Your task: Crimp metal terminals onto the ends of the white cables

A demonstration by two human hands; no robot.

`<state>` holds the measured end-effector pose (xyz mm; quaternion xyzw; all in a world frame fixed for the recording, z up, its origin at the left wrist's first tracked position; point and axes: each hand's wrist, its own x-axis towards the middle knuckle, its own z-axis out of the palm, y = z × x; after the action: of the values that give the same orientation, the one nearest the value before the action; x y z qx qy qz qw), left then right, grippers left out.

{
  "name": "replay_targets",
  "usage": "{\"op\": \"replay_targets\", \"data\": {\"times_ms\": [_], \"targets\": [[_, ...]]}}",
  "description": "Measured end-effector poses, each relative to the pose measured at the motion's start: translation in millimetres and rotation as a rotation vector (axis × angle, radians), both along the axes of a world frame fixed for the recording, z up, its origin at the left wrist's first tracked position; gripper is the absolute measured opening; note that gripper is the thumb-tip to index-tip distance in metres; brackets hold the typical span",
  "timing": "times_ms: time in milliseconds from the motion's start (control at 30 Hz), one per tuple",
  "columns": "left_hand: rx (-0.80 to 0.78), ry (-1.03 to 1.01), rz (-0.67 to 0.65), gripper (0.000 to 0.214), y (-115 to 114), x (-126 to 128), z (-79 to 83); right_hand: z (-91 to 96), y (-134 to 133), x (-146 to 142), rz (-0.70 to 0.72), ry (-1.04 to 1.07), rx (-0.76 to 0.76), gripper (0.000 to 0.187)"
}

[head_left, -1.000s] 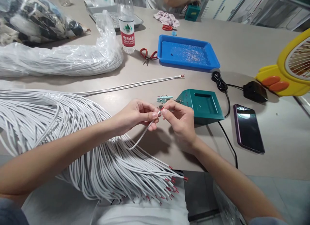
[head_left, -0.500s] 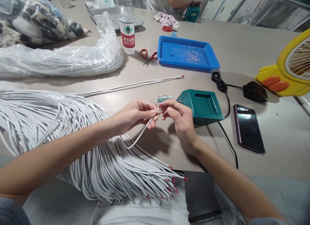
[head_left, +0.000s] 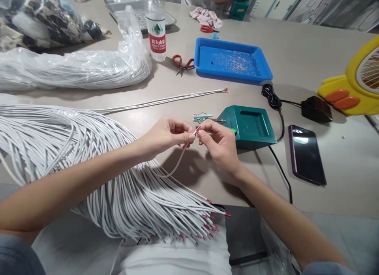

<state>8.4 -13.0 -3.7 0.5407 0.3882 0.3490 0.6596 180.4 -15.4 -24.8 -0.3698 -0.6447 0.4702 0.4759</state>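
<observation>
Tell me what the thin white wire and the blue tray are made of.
The thin white wire, pinched between the left hand and right hand, looks like soft matte plastic sheathing: it bends in a smooth curve, with a red core at its tip. The shallow blue rectangular tray seems hard, glossy plastic: even colour, rounded rim, light sheen.

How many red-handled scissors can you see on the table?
2. One pair lies between the water bottle and the blue tray; another beside the pink cloth. Others may be hidden.

Blue tray (head_left: 231, 74), scissors (head_left: 182, 64), bottle (head_left: 156, 32), phone (head_left: 306, 153)
</observation>
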Motion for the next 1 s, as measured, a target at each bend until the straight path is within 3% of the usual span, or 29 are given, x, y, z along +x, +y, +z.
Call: {"op": "replay_targets", "data": {"times_ms": [167,333,600,700,800,867,933,1000], "targets": [[0.026,0.075,0.044,0.022,-0.9,1.7,3.0,0.6,0.2,3.1,0.054,0.007,0.053,0.021],[0.015,0.087,0.073,0.025,-0.4,1.2,2.6,1.5,0.4,2.1,-0.032,-0.139,0.232,0.007],[0.024,0.083,-0.142,0.027,-0.5,-0.1,1.3,5.7,1.9,6.2,0.002,-0.236,0.379,0.011],[0.273,0.274,-0.086,0.021,-4.1,0.4,0.8,5.8,2.1,5.9,0.054,-0.156,0.173,0.013],[0.721,0.541,0.016,0.017,-4.9,-5.9,-4.1,6.5,1.2,3.4,0.156,0.043,-0.26,0.022],[0.918,0.656,0.015,0.02,-2.8,-12.0,-7.6,8.9,0.0,1.7,0.273,0.155,-0.562,0.028],[0.988,0.683,0.001,0.02,0.0,-15.7,-8.7,12.8,-1.1,0.6,0.392,0.242,-0.778,0.03],[0.969,0.626,0.058,0.018,1.9,-14.9,-7.1,16.2,-1.8,0.3,0.455,0.284,-0.848,0.03]]}}
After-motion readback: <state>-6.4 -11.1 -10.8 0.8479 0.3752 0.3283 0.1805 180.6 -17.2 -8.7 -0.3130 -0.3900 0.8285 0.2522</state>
